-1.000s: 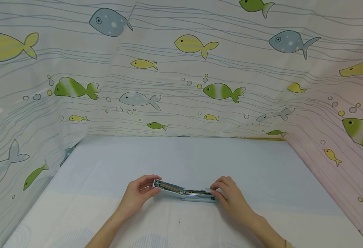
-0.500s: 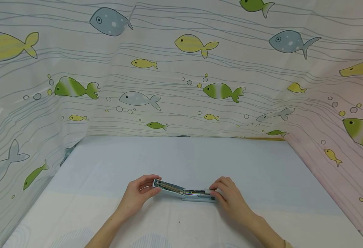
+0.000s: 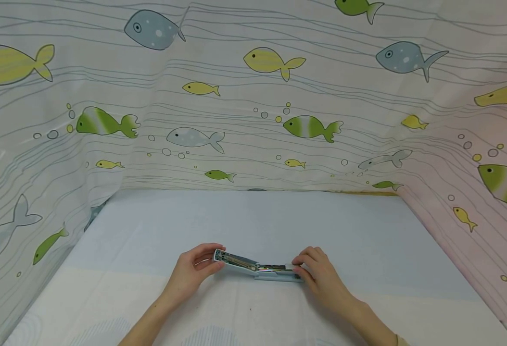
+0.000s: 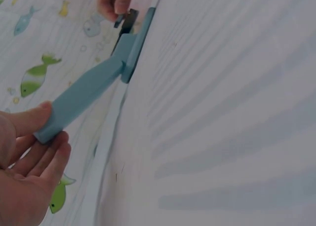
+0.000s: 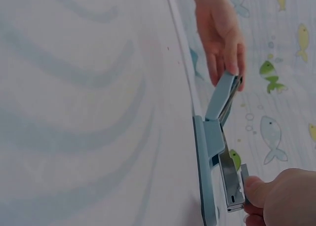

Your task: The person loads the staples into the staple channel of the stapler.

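Observation:
A light-blue stapler (image 3: 275, 278) lies opened on the table, its base flat and its top cover (image 4: 86, 95) swung back and raised to the left. My left hand (image 3: 190, 271) holds the free end of that cover between thumb and fingers. The metal staple channel (image 5: 228, 174) slants up off the base. At its right end my right hand (image 3: 324, 278) pinches a short grey strip of staples (image 5: 244, 175) between thumb and finger, right at the channel. Part of the strip is hidden by the fingertips.
A pale blue and white cloth (image 3: 253, 221) covers the table. Fish-printed curtains (image 3: 253, 105) stand at the back and both sides. Small dark specks (image 3: 250, 309) lie on the cloth in front of the stapler.
The right fingertips and the staple strip have shifted slightly left and lower along the channel. My left hand and the stapler have stayed in place.

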A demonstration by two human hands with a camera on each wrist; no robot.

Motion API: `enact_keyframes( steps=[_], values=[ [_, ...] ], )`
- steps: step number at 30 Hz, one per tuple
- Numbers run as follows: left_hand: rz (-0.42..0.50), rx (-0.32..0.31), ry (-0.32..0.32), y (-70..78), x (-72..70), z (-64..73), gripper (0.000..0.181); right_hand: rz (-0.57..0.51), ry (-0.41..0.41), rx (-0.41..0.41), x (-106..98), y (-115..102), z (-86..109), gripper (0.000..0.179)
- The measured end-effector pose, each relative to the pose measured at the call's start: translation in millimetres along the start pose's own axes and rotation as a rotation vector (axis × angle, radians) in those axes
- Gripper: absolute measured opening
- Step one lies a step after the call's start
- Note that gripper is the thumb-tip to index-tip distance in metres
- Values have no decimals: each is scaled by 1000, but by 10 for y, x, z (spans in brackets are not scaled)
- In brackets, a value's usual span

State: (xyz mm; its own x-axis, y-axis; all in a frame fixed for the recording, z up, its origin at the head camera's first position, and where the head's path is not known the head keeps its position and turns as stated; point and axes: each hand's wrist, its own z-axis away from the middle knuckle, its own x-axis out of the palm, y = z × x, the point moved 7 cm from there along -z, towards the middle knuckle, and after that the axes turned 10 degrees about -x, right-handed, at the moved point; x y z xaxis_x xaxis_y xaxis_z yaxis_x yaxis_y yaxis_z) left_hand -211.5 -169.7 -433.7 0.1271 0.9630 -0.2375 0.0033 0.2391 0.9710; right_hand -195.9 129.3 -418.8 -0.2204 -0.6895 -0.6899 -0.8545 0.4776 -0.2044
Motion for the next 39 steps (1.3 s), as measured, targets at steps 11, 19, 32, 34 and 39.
enact_keyframes(
  steps=[11,19,32,34,39],
  values=[
    [-9,-1,1,12,-1,1,43,10,6,-23,-1,-15,-12,21],
    [-14,11,4,17,-3,1,43,23,-2,-22,19,-5,-9,21],
    [-1,13,-7,13,1,-4,43,29,-24,-9,46,22,9,19],
    [4,16,-11,13,4,-1,43,22,-37,2,58,35,16,17],
    [9,14,-19,5,7,0,44,3,-49,4,69,47,21,16]
  ],
)
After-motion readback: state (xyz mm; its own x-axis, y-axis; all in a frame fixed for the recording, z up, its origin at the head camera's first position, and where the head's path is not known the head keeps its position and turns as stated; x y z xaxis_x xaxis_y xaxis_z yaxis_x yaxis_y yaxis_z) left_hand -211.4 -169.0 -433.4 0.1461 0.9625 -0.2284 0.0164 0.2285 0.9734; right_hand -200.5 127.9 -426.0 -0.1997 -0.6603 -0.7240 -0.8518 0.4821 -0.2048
